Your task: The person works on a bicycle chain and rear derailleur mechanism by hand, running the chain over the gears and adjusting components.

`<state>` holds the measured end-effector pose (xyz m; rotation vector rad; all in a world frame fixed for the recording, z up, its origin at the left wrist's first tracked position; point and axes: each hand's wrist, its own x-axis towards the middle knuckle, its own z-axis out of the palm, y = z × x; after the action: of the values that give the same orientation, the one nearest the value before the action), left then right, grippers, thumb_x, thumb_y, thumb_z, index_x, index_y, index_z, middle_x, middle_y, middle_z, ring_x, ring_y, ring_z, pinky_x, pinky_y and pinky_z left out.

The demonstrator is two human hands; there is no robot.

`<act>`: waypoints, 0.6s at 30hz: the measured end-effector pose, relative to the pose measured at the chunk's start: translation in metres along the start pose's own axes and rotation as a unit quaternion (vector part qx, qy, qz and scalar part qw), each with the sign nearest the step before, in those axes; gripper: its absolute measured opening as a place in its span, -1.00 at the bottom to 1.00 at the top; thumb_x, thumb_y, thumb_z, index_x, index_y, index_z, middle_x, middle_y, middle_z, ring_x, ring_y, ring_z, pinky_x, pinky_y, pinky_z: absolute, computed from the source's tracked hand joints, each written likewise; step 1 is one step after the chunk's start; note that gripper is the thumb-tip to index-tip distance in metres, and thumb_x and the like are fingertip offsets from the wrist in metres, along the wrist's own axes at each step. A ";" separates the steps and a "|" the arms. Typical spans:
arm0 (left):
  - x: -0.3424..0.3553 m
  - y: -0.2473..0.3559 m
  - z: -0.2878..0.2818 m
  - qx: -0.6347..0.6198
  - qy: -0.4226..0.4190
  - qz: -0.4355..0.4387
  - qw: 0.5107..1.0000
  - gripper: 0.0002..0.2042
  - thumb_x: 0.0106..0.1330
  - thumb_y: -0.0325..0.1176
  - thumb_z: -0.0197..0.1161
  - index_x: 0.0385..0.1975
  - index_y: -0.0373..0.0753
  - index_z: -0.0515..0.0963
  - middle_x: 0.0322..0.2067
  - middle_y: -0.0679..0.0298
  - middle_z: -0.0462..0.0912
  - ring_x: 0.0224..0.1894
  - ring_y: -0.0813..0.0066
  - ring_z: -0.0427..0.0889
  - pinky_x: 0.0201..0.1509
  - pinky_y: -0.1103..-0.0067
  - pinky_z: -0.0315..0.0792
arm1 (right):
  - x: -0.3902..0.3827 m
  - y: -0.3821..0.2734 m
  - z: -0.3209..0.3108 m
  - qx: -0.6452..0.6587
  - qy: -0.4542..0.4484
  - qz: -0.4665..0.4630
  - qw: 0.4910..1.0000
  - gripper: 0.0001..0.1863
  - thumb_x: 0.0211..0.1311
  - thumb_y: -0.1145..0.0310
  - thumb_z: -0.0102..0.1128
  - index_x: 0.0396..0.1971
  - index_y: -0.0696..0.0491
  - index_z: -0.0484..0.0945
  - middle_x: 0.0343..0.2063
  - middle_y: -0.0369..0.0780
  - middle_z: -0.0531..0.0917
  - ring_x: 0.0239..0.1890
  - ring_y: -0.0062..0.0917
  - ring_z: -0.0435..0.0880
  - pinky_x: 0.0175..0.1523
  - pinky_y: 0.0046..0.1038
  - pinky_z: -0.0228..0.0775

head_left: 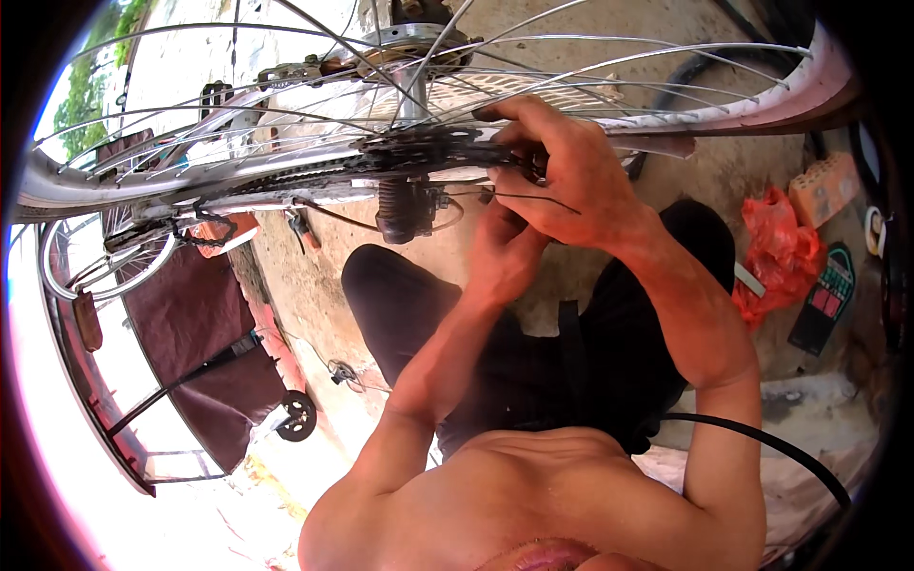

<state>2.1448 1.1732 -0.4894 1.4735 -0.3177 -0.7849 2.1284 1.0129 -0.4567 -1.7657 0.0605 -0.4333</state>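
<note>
A bicycle wheel (762, 112) with thin spokes spans the top of the head view. At its hub sits a dark, greasy sprocket cluster (419, 150) with a chain (276, 183) running left. Below hangs a black rear derailleur (405, 211). My right hand (576, 176) is at the sprockets' right edge, fingers curled and closed on something dark I cannot make out. Just below it, my left hand (505, 252) is closed, its fingertips partly hidden beneath the right hand. A thin cable (543, 197) crosses in front of my right hand.
At right lie a red plastic bag (776, 252), a brick (824, 188) and a dark flat box (824, 300). A maroon-covered frame (190, 314) with a small black wheel (297, 416) stands left. A tool with an orange handle (305, 231) lies on the floor.
</note>
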 end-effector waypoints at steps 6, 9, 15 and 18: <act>0.006 0.010 0.013 -0.028 0.021 0.015 0.999 -0.80 0.41 -0.54 0.15 -0.02 -0.34 0.56 -0.10 0.33 0.64 -0.06 0.60 0.57 -0.01 0.61 0.46 | 0.000 0.002 -0.002 -0.026 -0.009 -0.037 0.999 -0.46 0.06 0.47 0.33 0.11 0.15 0.49 -0.35 -0.08 0.72 -0.43 -0.35 0.70 -0.30 -0.39 0.53; 0.008 0.011 0.017 0.015 0.014 0.088 0.996 -0.80 0.39 -0.56 0.13 -0.05 -0.33 0.58 -0.10 0.32 0.64 -0.07 0.59 0.57 -0.02 0.60 0.46 | 0.000 0.000 -0.005 -0.037 -0.005 -0.055 0.998 -0.45 0.04 0.46 0.35 0.12 0.14 0.50 -0.34 -0.05 0.71 -0.41 -0.31 0.71 -0.29 -0.37 0.54; 0.009 0.018 0.019 0.058 -0.011 0.144 0.988 -0.84 0.32 -0.61 0.17 -0.16 -0.34 0.62 -0.18 0.30 0.67 -0.09 0.60 0.58 -0.03 0.59 0.46 | 0.000 0.001 -0.011 -0.080 -0.037 -0.054 0.995 -0.44 0.05 0.42 0.37 0.12 0.12 0.50 -0.28 -0.07 0.70 -0.28 -0.27 0.73 -0.17 -0.35 0.55; 0.004 0.017 0.013 0.044 -0.029 0.093 0.994 -0.86 0.31 -0.61 0.20 -0.19 -0.34 0.62 -0.23 0.29 0.68 -0.11 0.58 0.59 -0.03 0.57 0.46 | 0.001 -0.002 -0.016 -0.050 -0.069 -0.018 0.996 -0.45 0.07 0.40 0.38 0.13 0.13 0.51 -0.25 -0.09 0.69 -0.24 -0.29 0.71 -0.11 -0.34 0.56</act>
<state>2.1441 1.1589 -0.4733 1.4805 -0.5321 -0.6709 2.1240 0.9977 -0.4517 -1.8932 -0.0484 -0.3393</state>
